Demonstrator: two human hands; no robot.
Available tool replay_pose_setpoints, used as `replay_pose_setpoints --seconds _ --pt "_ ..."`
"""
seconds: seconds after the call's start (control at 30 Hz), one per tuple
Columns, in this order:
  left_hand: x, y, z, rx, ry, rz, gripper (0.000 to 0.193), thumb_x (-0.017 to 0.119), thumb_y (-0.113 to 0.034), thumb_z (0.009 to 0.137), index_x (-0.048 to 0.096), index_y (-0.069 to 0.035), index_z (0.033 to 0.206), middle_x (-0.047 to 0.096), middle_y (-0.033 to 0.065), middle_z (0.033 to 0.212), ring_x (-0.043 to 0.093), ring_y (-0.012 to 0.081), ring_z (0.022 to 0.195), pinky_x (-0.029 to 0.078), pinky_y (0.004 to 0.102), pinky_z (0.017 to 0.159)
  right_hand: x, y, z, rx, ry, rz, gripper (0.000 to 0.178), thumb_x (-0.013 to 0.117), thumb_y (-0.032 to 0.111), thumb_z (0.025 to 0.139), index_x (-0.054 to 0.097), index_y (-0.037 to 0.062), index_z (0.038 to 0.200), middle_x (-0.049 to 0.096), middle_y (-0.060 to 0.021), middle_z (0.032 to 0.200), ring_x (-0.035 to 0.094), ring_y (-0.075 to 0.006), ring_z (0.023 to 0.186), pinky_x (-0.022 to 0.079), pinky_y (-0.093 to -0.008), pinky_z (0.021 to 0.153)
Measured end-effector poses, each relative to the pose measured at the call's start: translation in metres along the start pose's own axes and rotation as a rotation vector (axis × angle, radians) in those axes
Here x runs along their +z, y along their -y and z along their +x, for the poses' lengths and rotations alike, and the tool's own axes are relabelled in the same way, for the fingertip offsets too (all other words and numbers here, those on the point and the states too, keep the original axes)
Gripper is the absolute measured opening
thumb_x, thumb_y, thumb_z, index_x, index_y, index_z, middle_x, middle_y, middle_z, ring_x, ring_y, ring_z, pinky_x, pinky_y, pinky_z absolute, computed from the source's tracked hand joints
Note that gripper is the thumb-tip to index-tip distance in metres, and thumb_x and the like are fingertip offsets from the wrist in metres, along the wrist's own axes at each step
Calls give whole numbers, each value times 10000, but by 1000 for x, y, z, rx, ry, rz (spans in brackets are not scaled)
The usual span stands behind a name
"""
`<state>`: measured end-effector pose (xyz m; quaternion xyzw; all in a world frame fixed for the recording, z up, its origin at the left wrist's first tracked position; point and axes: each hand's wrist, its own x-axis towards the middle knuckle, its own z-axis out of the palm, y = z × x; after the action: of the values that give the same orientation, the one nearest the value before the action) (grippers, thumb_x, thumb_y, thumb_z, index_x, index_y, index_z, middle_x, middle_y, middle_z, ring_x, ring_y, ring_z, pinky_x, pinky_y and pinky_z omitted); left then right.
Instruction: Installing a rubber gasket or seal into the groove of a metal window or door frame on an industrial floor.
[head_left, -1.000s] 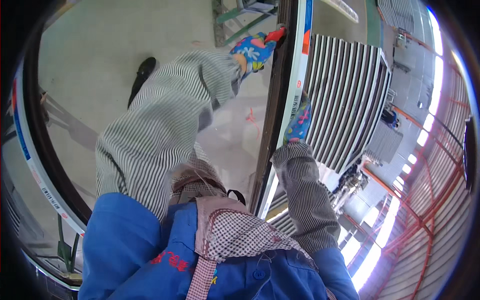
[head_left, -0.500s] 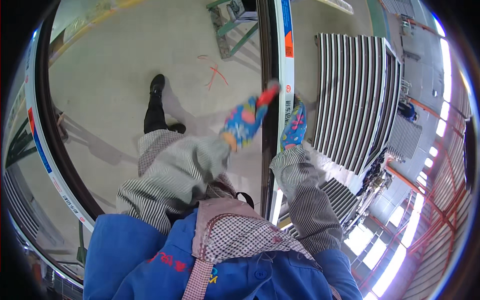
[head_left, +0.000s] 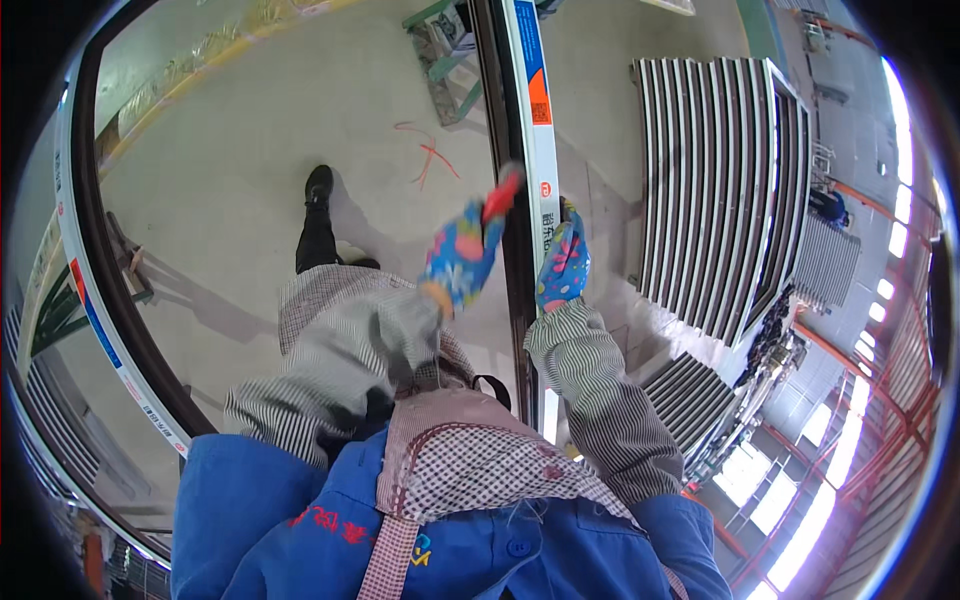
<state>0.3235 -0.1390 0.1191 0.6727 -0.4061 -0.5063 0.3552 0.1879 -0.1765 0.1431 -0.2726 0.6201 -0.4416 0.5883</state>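
Observation:
My left hand (head_left: 463, 257), in a blue flowered glove, is closed round a red-handled tool (head_left: 500, 197). The tool's grey tip is blurred and lies at the dark inner edge of a large rectangular frame (head_left: 541, 150). That frame has a white outer face with blue and orange printed film. On the outer side of the same bar, my right hand (head_left: 565, 262), gloved alike, has its fingers bent against the white face. Part of its grip is hidden by the hand itself. The frame's left bar (head_left: 110, 330) curves along the far left.
To the right lies a stack of dark and white striped profiles (head_left: 715, 200), with a smaller stack (head_left: 685, 400) nearer me. A green stand (head_left: 445, 70) shows beyond the frame's middle. Red marks (head_left: 430, 160) are drawn on the floor. My shoe (head_left: 318, 187) shows within the frame.
The frame's right bar and both hands appear farther left in the picture. The red-handled tool stays in my left hand, close to the dark edge. My right hand remains at the bar's outer side.

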Motion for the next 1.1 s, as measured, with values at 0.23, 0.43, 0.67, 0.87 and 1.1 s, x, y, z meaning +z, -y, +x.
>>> replay_pose_setpoints --seconds 0.23,0.43,0.67,0.87,1.1 --pt "-7 -4 5 -132 76 -262 280 504 -334 901 519 -71 996 510 22 643 500 112 501 401 278 444 -14 -12 11 -39 64 101 336 384 129 943 461 -17 1235 517 14 854 488 -60 713 430 -201 673" --pt "-2 3 14 -71 86 -131 402 448 -397 904 527 -23 1030 622 183 789 597 313 616 456 390 537 3 8 -4 53 -15 88 331 383 95 933 462 -22 1232 358 79 618 341 21 500 314 -111 477" --pt "-28 -17 10 -296 131 -431 418 458 -399 907 523 -19 1067 621 165 799 603 269 615 476 358 570 3 -1 -7 31 -51 56 380 443 42 903 421 -27 1276 561 -29 997 377 -23 592 349 -133 510" --pt "12 41 44 231 -243 239 230 510 -314 894 527 -108 995 487 -1 645 484 82 550 394 266 472 8 9 -2 87 -79 137 361 401 81 922 435 -10 1270 433 55 746 342 2 563 274 -110 491" --pt "-37 -22 34 -315 144 -460 201 493 -314 899 520 -126 967 498 1 656 495 81 563 398 266 472 31 -1 56 -145 308 13 352 413 92 936 433 -8 1273 511 -2 903 452 -49 710 384 -148 632"
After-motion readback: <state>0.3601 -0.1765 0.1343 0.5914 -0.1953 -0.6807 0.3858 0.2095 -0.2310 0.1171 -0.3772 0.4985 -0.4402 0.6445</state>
